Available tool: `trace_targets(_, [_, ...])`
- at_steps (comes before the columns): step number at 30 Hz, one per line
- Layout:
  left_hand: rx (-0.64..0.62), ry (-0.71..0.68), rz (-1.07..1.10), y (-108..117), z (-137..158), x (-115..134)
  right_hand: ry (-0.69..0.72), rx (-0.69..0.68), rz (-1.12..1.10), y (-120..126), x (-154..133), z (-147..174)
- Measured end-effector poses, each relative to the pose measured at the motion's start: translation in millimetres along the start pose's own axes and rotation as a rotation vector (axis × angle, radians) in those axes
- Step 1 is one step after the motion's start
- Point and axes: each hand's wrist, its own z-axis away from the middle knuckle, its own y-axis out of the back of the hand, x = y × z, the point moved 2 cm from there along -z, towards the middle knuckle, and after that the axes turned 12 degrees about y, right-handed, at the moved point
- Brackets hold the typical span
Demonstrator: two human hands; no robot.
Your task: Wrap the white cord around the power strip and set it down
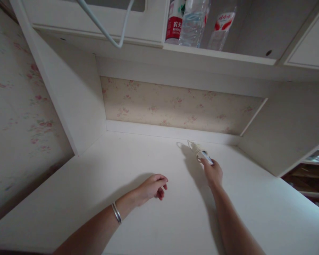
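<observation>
My right hand (213,172) is closed on the near end of a cord bundle (198,148). It is a pale cord wound in several turns around a small white and grey-blue piece, whose exact kind I cannot make out. A thin loop of cord sticks out at its far end. The bundle is held near the back of the white desktop (95,187), casting a shadow to its left. My left hand (152,187) is over the middle of the desktop, fingers loosely bent and apart, with nothing in it. A silver bangle (116,213) circles the left wrist.
Overhead, a shelf (220,55) holds several plastic bottles (192,24). A pale cable (119,44) hangs down at the upper left. White side panels (77,106) and a back strip (149,128) enclose the desktop, with floral wallpaper (175,106) behind.
</observation>
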Motion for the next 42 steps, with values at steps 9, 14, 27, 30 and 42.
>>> trace_targets(9, [0.066,-0.038,0.269,-3,4,9,0.184,-0.153,-0.312,-27,-74,65])
trace_targets(14, [0.061,-0.094,0.399,2,-2,9,0.246,-0.253,-0.408,-37,-106,101])
trace_targets(27, [0.368,-0.346,0.531,11,-2,18,0.628,-0.556,-0.567,-42,-138,149])
trace_targets(30, [0.400,-0.318,0.500,18,-3,18,0.702,-0.586,-0.622,-41,-135,147])
trace_targets(42, [0.272,-0.265,0.252,3,1,16,0.535,-0.401,-0.601,-32,-117,118])
